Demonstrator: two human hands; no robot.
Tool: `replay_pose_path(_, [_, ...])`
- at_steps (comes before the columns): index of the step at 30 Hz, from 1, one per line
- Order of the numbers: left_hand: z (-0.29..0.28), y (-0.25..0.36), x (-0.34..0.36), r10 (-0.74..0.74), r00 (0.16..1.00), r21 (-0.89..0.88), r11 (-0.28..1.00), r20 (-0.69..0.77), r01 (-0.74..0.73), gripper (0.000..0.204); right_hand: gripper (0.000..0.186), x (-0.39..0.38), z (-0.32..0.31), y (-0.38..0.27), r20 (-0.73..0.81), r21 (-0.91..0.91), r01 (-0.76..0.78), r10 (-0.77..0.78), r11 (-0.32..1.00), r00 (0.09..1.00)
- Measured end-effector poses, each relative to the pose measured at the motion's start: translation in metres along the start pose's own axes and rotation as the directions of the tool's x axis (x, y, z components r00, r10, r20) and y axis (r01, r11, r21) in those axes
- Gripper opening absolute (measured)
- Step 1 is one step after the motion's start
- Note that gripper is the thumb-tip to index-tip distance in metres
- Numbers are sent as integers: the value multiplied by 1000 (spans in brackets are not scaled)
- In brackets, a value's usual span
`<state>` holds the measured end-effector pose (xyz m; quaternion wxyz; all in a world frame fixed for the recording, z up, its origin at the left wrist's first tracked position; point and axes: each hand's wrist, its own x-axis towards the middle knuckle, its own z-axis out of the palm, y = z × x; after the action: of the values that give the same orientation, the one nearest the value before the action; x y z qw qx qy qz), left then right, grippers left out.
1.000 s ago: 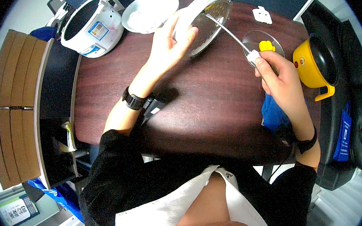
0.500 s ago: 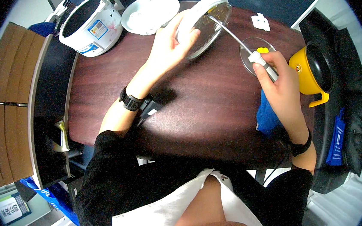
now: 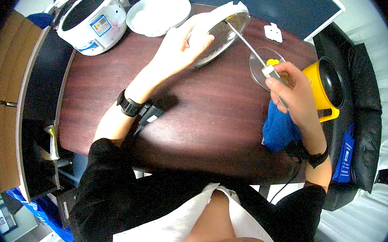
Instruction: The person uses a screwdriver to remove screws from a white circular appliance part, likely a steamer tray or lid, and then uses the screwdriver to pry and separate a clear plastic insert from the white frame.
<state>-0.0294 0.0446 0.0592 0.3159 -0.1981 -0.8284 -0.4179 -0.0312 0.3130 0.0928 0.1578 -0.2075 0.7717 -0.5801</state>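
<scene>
My left hand (image 3: 176, 50) holds a round white appliance lid (image 3: 220, 41) tilted on edge above the far middle of the table, its shiny metal inner side turned to the right. The thumb lies across that inner side; the other fingers are hidden behind it. In my right hand (image 3: 296, 90) is a screwdriver (image 3: 250, 46) with a grey-white handle and a long thin shaft. Its tip meets the upper inner part of the lid; whether it sits in a screw, I cannot tell. At the far left stands a white rice cooker body (image 3: 112, 28) without its lid.
A white dish (image 3: 159, 13) lies behind my left hand. Past my right hand are a glass lid (image 3: 258, 76) with a yellow knob, a yellow pot (image 3: 316, 88), and a blue cloth (image 3: 280, 131). A small white part (image 3: 273, 32) lies farther back. A black plug (image 3: 150, 113) rests near my left wrist.
The whole view has shifted slightly, moving most things left in the picture. Both hands keep their holds, and the screwdriver tip remains at the lid. My right-hand fingers have shifted a little on the handle.
</scene>
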Motion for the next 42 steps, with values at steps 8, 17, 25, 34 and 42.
replay_pose_path(8, [-5,10,-5,-58,998,6,998,-19,58,40,19,-8,21,7,-165,-653,313,-533,690,830])
replay_pose_path(17, [-4,7,-10,-69,996,9,998,53,69,39,22,-11,19,10,-171,-645,232,-434,728,885])
replay_pose_path(25, [-3,2,-12,-54,994,38,998,95,51,38,16,-12,13,19,-131,-368,179,-241,912,962])
replay_pose_path(34, [-5,4,-6,10,996,108,994,87,-19,44,19,4,-1,28,291,501,-306,176,809,940])
replay_pose_path(42, [-5,-15,-31,-244,934,-256,915,260,310,64,20,16,0,28,187,423,-219,151,879,971])
